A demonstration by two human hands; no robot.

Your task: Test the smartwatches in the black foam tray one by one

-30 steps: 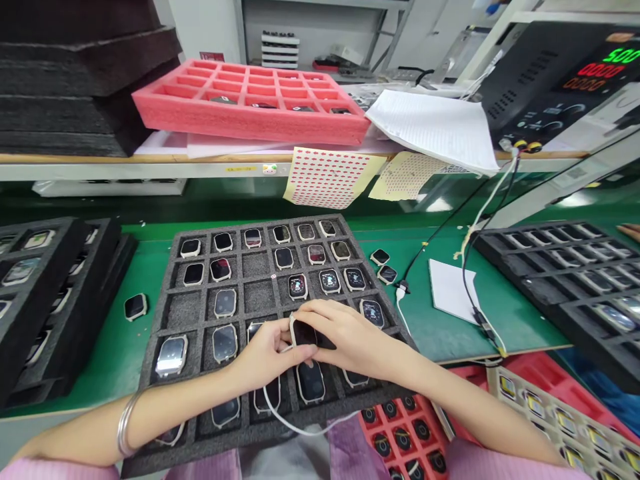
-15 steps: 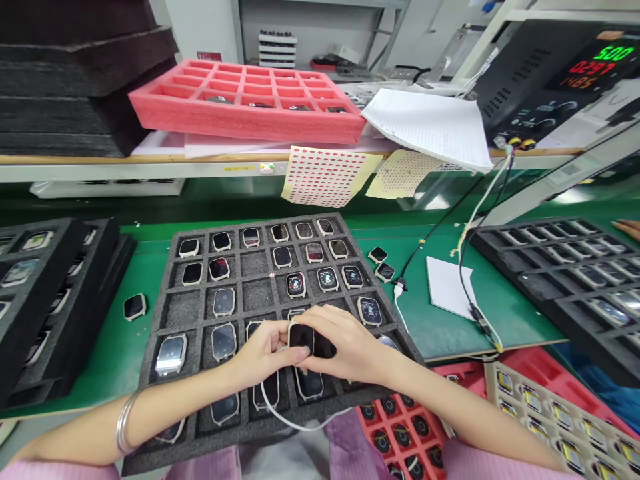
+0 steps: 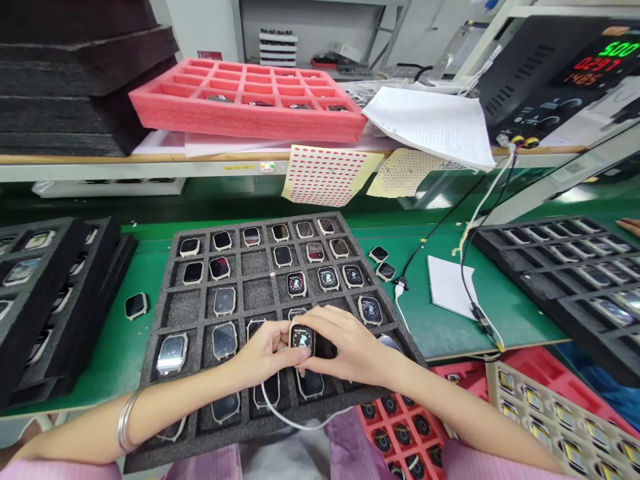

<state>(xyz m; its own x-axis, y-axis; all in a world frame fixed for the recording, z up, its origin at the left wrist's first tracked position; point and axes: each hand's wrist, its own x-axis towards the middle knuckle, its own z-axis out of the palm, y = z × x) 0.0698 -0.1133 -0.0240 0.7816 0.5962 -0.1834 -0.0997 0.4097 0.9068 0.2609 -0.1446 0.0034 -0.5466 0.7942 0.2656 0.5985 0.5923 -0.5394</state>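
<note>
Currently both hands grip one lit watch [image 3: 302,337]: left hand [image 3: 273,348] closed on its edge, thumb over lower screen; right hand [image 3: 345,343] curled round the other side. Watch is held above the black foam tray [image 3: 260,298]; white cable [image 3: 295,425] loops below the hands.

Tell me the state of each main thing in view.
Held smartwatch: screen lit
Left hand: gripping held smartwatch
Right hand: gripping held smartwatch
White cable: slack
Bench power supply: display lit
Central foam tray: holding smartwatches, several screens lit
Loose smartwatch left of tray: screen dark
</note>
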